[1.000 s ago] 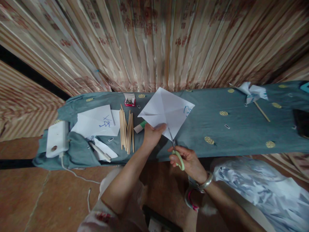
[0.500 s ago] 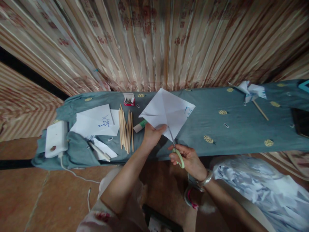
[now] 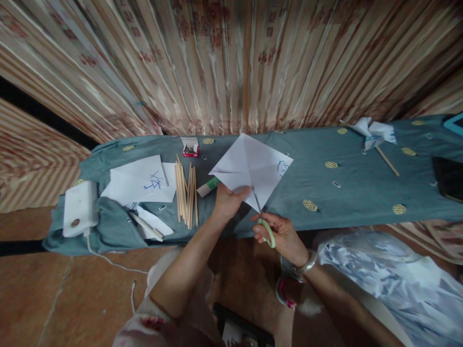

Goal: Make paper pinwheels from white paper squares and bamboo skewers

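A square sheet of white paper (image 3: pixel 253 161) with crossing creases and a blue pen drawing near its right corner is turned like a diamond. My left hand (image 3: pixel 230 200) pinches its lower left edge, thumb on top. In my right hand (image 3: pixel 284 236) is a pair of scissors (image 3: pixel 267 233) with pale green handles. The blades lie at the lower corner of the sheet and point up toward its middle, near my left thumb. Just left of my left hand lies a green and white tube or box (image 3: pixel 209 187), partly hidden by the paper and hand.
Several wooden sticks (image 3: pixel 186 197), a small red box of metal pins (image 3: pixel 190 147), drawn-on paper (image 3: pixel 139 180), a pen (image 3: pixel 146 226) and a white power device (image 3: pixel 81 208) lie left. Right are a paper pinwheel (image 3: pixel 376 135) and a dark phone-like object (image 3: pixel 448 177). A plastic bag of scraps (image 3: pixel 390 274) stands below.
The camera view has shifted slightly. Both hands, the paper and the scissors keep nearly the same places relative to each other.
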Demonstrator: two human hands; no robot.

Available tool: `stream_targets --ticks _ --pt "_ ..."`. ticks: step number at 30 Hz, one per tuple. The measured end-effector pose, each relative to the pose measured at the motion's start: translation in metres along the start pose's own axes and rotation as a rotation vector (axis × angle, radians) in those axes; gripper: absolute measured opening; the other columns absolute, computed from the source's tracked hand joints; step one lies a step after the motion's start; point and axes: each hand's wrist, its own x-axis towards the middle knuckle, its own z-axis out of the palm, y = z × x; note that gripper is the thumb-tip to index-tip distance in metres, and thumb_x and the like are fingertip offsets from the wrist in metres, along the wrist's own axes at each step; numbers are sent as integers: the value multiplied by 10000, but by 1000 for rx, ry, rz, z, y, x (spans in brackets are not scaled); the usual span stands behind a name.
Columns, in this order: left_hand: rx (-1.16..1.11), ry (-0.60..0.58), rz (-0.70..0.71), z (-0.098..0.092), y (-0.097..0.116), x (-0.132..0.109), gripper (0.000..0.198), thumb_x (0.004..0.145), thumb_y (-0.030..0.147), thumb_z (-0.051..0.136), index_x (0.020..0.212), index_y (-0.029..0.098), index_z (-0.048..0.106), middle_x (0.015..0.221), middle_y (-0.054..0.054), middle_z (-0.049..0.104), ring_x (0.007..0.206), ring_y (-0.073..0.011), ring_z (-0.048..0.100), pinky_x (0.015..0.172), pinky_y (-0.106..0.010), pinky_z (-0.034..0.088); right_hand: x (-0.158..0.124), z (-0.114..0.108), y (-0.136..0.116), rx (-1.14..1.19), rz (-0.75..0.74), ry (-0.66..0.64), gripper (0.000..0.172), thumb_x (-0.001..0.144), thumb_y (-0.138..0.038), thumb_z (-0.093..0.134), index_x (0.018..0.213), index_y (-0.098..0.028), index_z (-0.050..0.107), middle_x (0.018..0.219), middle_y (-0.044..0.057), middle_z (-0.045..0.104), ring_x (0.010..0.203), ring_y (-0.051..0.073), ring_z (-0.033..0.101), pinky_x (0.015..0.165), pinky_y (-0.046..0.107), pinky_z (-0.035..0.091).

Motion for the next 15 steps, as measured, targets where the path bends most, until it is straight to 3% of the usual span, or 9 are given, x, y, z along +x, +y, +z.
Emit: stream_targets --ticks 15 --pt "-31 -29 -11 3 -2 -4 194 605 229 715 779 171 654 793 -51 713 727 -202 642 715 -317 522 3 -2 8 -1 -22 22 429 646 -488 769 895 -170 624 578 -27 627 475 107 567 483 230 448"
